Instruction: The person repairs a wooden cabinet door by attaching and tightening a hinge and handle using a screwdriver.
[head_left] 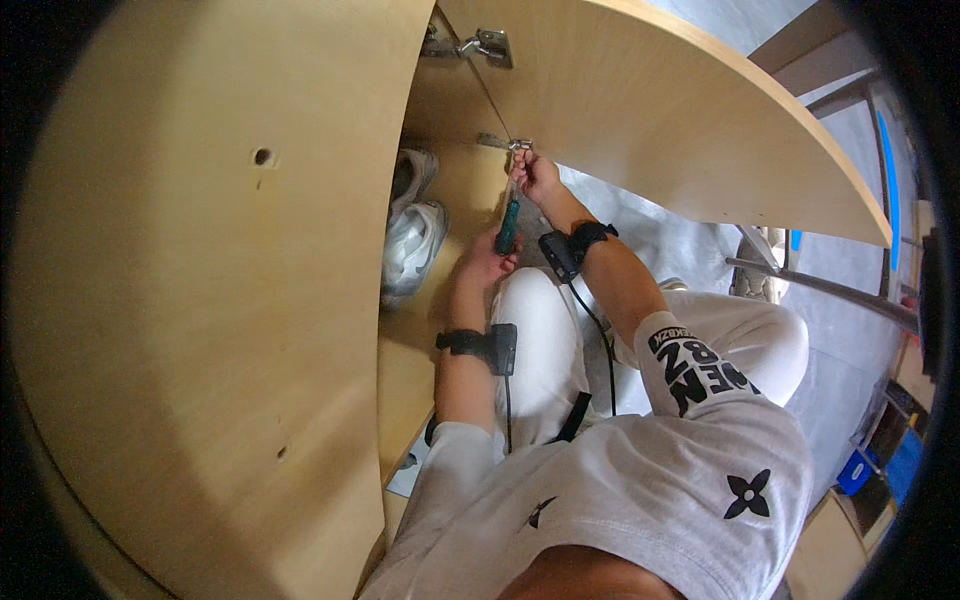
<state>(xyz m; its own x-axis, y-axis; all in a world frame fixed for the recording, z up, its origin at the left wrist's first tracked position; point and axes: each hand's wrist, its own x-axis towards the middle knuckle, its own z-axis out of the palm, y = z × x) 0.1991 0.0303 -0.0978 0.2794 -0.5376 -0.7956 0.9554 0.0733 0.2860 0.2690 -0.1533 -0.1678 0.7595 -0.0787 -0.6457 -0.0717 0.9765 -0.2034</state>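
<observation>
My left hand (488, 260) is closed around the green handle of a screwdriver (508, 228), which points up and away from me. The shaft reaches toward a metal hinge (521, 145) where the cabinet door (650, 100) meets the cabinet's inner wall. Just below that hinge, my right hand (538, 177) has its fingers pinched around the shaft's far end. Whether a screw sits between those fingertips is too small to tell. A second metal hinge (485, 47) joins the door and the cabinet farther up.
A pale wooden panel (200, 300) fills the left side. Light-coloured shoes (413, 245) rest inside the cabinet beside my left hand. The open door spans the upper right, with a metal rail (840, 290) beyond it. Cables (608, 350) hang from bands on both forearms.
</observation>
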